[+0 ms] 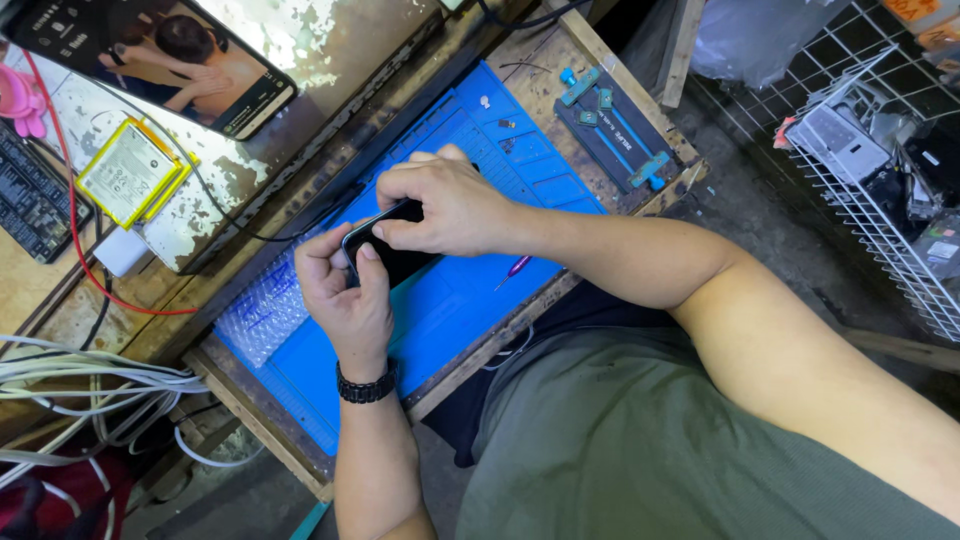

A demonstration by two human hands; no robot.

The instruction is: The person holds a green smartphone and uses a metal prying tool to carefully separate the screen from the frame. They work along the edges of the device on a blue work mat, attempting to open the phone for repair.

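Your left hand clamps the near end of the dark phone above the blue mat, its long axis running away toward your right hand, pinched on the far end.

left hand: fingers curled, thumb pressed down, forearm rising from below | right hand: just beside the left hand, knuckles up, fingers bent, closed | right forearm: stretched across, elbow bent

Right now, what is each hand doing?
Left hand: closed on the dark phone, gripping its near end.
Right hand: fingers pressing on the phone's top.
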